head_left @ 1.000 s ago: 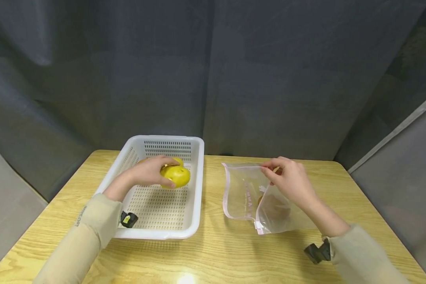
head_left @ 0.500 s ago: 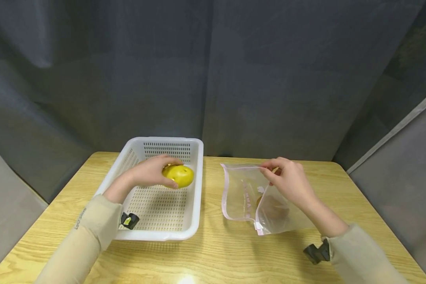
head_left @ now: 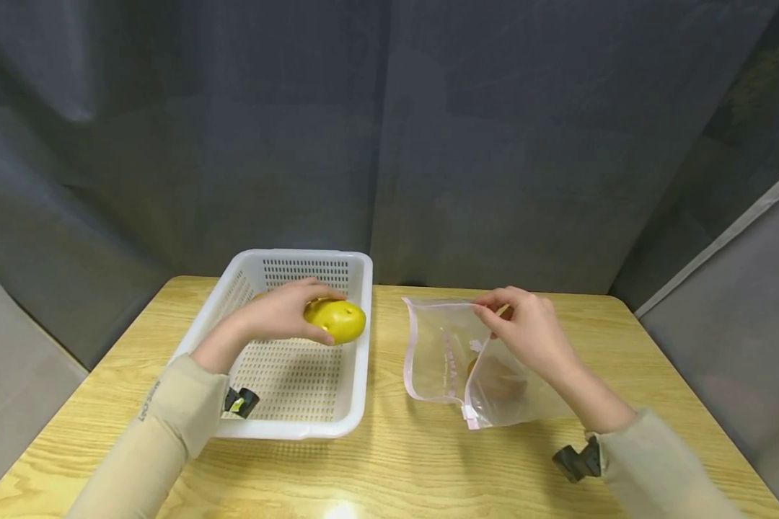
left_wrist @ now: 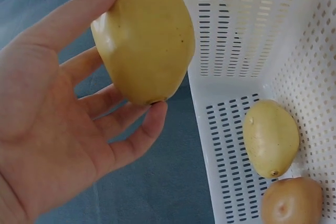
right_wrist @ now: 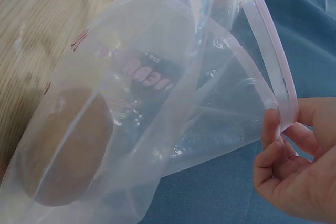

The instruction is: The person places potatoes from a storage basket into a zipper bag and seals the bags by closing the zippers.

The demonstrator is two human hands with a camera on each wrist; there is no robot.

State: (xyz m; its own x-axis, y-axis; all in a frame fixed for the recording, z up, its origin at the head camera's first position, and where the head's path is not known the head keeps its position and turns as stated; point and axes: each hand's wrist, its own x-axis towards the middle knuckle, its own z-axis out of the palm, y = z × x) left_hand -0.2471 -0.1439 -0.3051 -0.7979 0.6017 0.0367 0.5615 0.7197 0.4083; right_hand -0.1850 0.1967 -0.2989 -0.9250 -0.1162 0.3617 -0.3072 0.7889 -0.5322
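Observation:
My left hand (head_left: pixel 284 311) grips a smooth yellow potato (head_left: pixel 340 321) between thumb and fingertips, held over the right side of a white slotted basket (head_left: pixel 363 346). In the left wrist view, another yellow potato (left_wrist: pixel 270 139) and an orange-brown one (left_wrist: pixel 293 203) lie in the basket. My right hand (head_left: pixel 526 328) pinches the pink-edged top of a clear zip bag (head_left: pixel 438 353), its mouth spread toward the basket. Inside the bag sits a brown oval potato (right_wrist: pixel 68 148), blurred by the plastic.
Both the basket and bag are on a light wooden table (head_left: pixel 396 468). A dark curtain (head_left: pixel 428 158) hangs behind the table's back edge. Dark wrist mounts (head_left: pixel 578 461) stick out at the sleeves.
The left hand has carried the yellow potato rightward, toward the basket's right rim. The right hand keeps its pinch on the bag, almost still.

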